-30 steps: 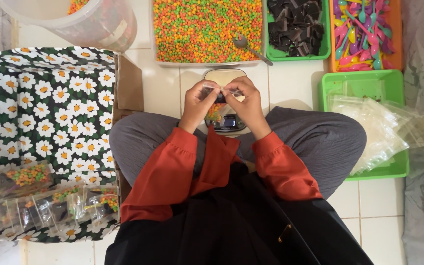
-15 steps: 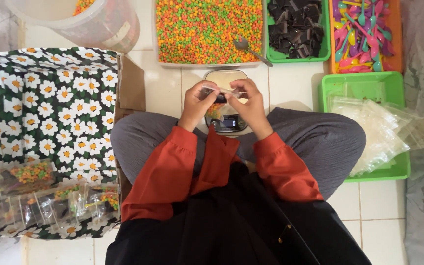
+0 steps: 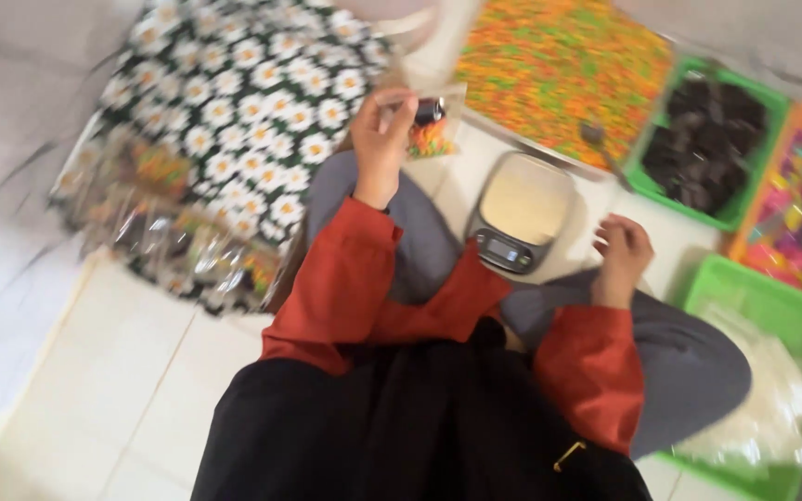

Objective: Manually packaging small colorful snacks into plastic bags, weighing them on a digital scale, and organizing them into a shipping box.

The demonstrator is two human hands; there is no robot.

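Sat on a pale tiled floor (image 3: 95,371), blurred throughout. Off to the left of the left fingers: a wide dark cloth printed with white daisies (image 3: 234,102), spread flat, with a row of small clear filled packets (image 3: 178,250) along its near edge. Just beyond and to the right of those fingers: a large shallow tray of orange and green sweets (image 3: 559,74), a metal spoon (image 3: 601,144) lying at its near corner. Further right of that, well clear of both hands: a green plastic basket of dark brown pieces (image 3: 707,148), then an orange tray of mixed bright-coloured bits (image 3: 795,213). To the right of the right fingers: a second green plastic basket (image 3: 772,315) heaped with empty clear bags (image 3: 772,408). Between the two hands: a small grey kitchen scale with a round pale plate (image 3: 523,209), bare on top. Left hand (image 3: 382,139) raised away from the scale, fingers (image 3: 401,109) pinched narrow on the top of a small clear plastic bag holding orange and green sweets and one dark piece (image 3: 431,130), hung in the air above the knee, near the cloth's edge. Right hand (image 3: 622,255) resting by the right knee beside the scale, fingers (image 3: 610,232) loosely curled, holding nothing visible.
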